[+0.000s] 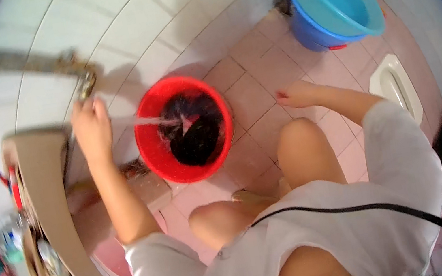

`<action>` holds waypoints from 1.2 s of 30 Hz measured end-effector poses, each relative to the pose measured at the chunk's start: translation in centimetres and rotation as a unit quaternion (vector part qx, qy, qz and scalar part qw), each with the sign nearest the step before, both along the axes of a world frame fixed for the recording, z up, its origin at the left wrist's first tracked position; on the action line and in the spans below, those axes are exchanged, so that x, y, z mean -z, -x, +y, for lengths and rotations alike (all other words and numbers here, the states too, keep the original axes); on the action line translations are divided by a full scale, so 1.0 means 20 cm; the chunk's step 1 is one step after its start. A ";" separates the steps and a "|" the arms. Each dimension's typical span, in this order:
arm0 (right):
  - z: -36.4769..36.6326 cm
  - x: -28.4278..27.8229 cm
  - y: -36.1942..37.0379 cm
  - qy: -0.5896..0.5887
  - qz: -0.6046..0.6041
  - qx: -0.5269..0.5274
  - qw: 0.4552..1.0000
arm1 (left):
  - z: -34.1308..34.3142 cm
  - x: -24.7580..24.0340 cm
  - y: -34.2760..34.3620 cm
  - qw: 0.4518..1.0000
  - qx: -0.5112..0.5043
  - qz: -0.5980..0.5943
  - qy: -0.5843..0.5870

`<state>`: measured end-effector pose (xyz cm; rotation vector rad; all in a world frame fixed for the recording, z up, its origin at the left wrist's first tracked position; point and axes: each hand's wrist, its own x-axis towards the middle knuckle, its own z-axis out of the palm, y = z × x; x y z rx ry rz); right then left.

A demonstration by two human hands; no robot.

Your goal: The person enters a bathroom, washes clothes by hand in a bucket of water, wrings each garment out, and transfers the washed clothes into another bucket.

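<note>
My left hand point(92, 127) is closed around the metal wall tap point(86, 85), its fingers at the tap's handle. A stream of water point(142, 121) runs across from beside that hand into a red bucket point(148, 150) on the floor. Dark wet cloth point(196, 142) lies in the bucket, with a small pinkish patch showing where the water strikes. My right hand point(301, 94) hangs over the floor tiles to the right of the bucket, above my knee. It holds nothing that I can see, and its fingers are loosely stretched out.
Light blue and darker blue basins point(311, 29) stand stacked at the back right. A white ceramic fixture point(396, 86) is set near the right wall. On the left, a beige sink point(46, 196) juts out. A black cable point(361, 208) crosses my shirt.
</note>
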<state>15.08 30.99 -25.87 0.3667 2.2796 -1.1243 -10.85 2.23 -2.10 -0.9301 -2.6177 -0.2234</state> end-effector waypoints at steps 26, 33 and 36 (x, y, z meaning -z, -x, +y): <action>-1.20 0.21 0.22 -0.201 0.269 -0.483 0.808 | -0.62 0.98 -0.60 0.987 -0.061 -0.140 0.056; -1.08 0.16 0.12 -0.252 0.239 -0.470 0.811 | -0.71 1.18 -1.05 0.936 -0.003 -0.298 0.186; -1.06 0.16 0.10 -0.270 0.232 -0.459 0.814 | -0.73 1.17 -1.11 0.941 0.023 -0.263 0.212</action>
